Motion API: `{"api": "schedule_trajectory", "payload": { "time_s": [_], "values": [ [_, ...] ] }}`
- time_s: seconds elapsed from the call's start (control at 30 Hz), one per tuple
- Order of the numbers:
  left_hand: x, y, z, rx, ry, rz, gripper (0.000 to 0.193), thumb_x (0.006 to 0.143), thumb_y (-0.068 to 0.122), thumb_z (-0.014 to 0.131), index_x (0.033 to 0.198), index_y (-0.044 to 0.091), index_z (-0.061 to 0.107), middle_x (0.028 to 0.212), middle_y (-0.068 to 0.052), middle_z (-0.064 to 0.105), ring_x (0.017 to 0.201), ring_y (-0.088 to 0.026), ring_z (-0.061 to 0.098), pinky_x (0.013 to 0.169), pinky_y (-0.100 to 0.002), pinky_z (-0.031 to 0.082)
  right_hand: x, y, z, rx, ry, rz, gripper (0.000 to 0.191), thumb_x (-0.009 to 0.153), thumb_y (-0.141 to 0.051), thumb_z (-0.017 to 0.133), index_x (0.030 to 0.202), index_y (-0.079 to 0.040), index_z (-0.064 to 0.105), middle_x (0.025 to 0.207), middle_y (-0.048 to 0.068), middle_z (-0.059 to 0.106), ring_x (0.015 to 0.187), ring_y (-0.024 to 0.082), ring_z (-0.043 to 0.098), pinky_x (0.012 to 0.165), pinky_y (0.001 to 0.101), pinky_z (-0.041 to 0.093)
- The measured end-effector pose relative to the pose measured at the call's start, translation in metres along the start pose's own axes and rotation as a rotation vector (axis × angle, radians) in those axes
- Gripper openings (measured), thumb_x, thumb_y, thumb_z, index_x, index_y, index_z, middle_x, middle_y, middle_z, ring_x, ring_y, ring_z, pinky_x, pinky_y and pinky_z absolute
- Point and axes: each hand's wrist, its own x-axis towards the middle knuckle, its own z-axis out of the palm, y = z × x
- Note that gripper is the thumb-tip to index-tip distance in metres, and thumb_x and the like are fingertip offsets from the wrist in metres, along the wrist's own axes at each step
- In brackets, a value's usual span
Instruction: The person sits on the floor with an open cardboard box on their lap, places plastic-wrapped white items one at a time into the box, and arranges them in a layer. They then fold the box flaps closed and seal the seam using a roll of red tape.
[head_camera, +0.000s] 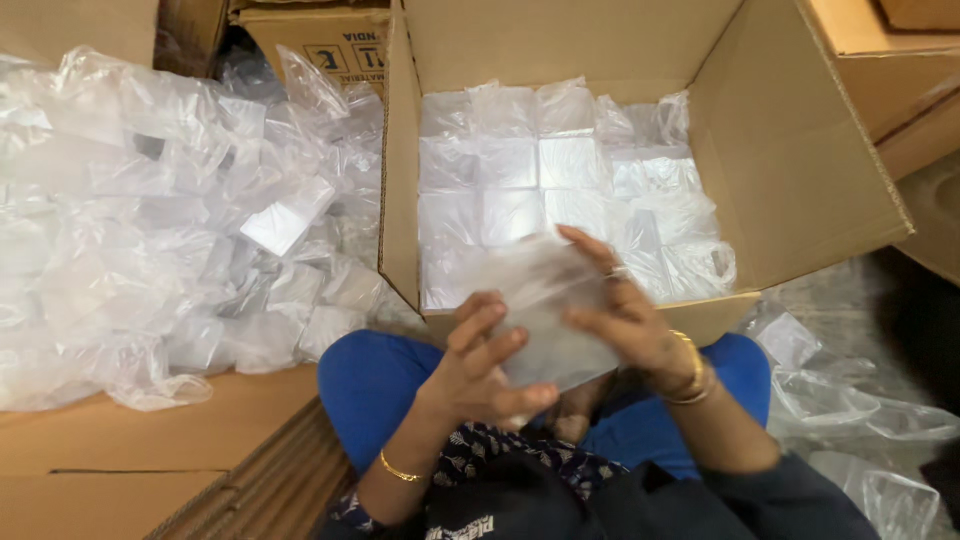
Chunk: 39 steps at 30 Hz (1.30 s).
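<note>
Both my hands hold one clear plastic-bagged white packet (545, 320) above my lap. My left hand (480, 365) grips its lower left side, fingers spread over the front. My right hand (625, 315) holds its right edge, with a ring on one finger and gold bangles at the wrist. The packet is blurred. Just beyond it stands an open cardboard box (800, 160) filled with rows of similar bagged white packets (565, 190).
A large heap of the same bagged packets (170, 230) lies to my left on flattened cardboard (130, 450). Loose empty plastic bags (860, 410) lie at the right. More cardboard boxes (900, 70) stand behind and to the right. My knees are in blue trousers (375, 385).
</note>
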Motion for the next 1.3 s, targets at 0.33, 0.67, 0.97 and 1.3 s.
{"api": "schedule_trajectory", "payload": {
  "time_s": [0.33,0.67,0.97,1.3],
  "values": [
    [-0.093,-0.149,-0.106,0.228,1.025,-0.873,0.046,0.099,-0.001,0.071,0.140,0.006,0.052,0.135,-0.008,0.050,0.118,-0.021,0.049,0.101,-0.035,0.048,-0.031,0.095,-0.200,-1.266,0.423,0.281,0.043,0.110,-0.030,0.052,0.139,0.002,0.055,0.140,0.019,0.056,0.121,0.035,0.050,0.106,0.0448,0.042],
    [-0.202,-0.256,-0.079,0.328,-0.738,-1.514,0.088,0.081,0.042,0.085,0.149,0.009,0.040,0.131,-0.027,0.059,0.118,-0.041,0.060,0.099,-0.048,0.049,-0.016,0.119,-0.180,-1.439,0.248,0.165,0.053,0.104,-0.040,0.057,0.128,0.008,0.061,0.141,0.025,0.055,0.126,0.046,0.047,0.111,0.0481,0.037],
    [-0.192,-0.220,-0.031,0.469,-1.501,-1.413,0.110,0.066,0.048,0.091,0.157,0.033,0.031,0.154,-0.018,0.039,0.138,-0.048,0.046,0.095,-0.070,0.049,-0.013,0.103,-0.154,-1.448,0.339,0.249,0.053,0.101,-0.040,0.059,0.127,0.006,0.063,0.131,0.023,0.061,0.116,0.045,0.052,0.103,0.0484,0.043],
    [-0.160,-0.254,-0.061,0.385,-0.026,-1.148,0.105,0.071,0.036,0.092,0.156,0.008,0.038,0.162,-0.019,0.039,0.154,-0.038,0.032,0.128,-0.044,0.026,-0.005,0.072,-0.117,-1.327,0.491,-0.118,0.038,0.098,-0.027,0.069,0.127,-0.004,0.064,0.132,0.017,0.063,0.124,0.037,0.055,0.108,0.0458,0.043]
  ]
}}
